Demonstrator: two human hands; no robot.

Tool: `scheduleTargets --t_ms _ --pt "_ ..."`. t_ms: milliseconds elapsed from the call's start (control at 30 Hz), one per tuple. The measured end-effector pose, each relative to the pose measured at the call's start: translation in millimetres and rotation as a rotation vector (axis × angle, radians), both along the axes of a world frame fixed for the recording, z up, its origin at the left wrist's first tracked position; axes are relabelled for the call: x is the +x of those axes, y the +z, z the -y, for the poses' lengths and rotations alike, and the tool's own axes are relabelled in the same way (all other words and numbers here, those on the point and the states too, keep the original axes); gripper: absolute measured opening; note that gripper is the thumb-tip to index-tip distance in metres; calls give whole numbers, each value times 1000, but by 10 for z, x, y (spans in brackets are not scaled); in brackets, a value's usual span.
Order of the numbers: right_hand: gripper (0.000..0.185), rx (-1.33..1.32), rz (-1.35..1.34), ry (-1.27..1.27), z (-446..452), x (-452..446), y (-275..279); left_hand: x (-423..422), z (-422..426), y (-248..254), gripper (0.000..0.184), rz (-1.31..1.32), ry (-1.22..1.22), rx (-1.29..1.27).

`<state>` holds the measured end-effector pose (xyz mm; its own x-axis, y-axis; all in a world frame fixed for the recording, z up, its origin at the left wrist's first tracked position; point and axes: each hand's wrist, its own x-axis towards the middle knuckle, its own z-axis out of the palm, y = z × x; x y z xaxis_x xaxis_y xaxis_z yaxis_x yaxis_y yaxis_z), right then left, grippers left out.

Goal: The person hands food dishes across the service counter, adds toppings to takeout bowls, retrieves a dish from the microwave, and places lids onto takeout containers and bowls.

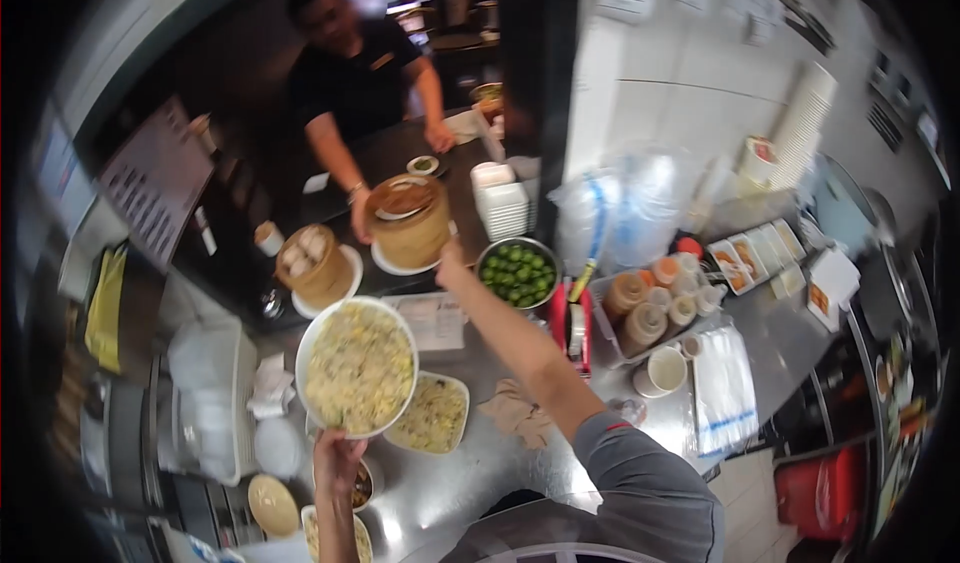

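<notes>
My left hand (342, 445) grips the near rim of a white bowl of fried rice (360, 366), raised above the counter and tilted so its contents show. My right arm reaches forward, and my right hand (453, 266) closes on the right edge of a plate (385, 260) under a large bamboo steamer (408, 225). Some of those fingers are hidden against the steamer. Across the counter, a co-worker's hand (361, 218) touches the steamer's left side. Left of it, a smaller bamboo steamer of buns (308, 257) rests on another white plate.
A rectangular dish of fried rice (432, 413) sits below the raised bowl. A metal bowl of green limes (518, 274) stands right of my hand, before stacked white containers (502, 203). Farther right are a bin of sauce bottles (650, 308) and a paper cup (662, 371).
</notes>
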<state>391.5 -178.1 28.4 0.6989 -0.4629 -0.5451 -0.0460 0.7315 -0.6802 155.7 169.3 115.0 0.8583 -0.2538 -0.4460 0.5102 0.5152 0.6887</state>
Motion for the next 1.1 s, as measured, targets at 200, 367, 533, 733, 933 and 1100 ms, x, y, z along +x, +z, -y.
scheduleTargets --t_ms 200,367,533,733,933,1100 --pt "60 7 141 -34 292 377 -198 296 211 146 49 63 -78 27" --pt "64 176 96 9 436 183 181 764 483 3 48 53 -144 -73" --pt "64 139 221 -62 496 -199 865 1124 891 -76 49 123 -185 -124" --pt "49 174 830 163 388 -1657 1930 1479 1279 -424 50 15 -173 -230" --pt "51 81 1067 311 240 -2694 2187 1898 1869 -700 61 -67 -41 -225" --pt "44 4 1023 336 218 -3225 2040 2085 2303 -682 63 -109 102 -126"
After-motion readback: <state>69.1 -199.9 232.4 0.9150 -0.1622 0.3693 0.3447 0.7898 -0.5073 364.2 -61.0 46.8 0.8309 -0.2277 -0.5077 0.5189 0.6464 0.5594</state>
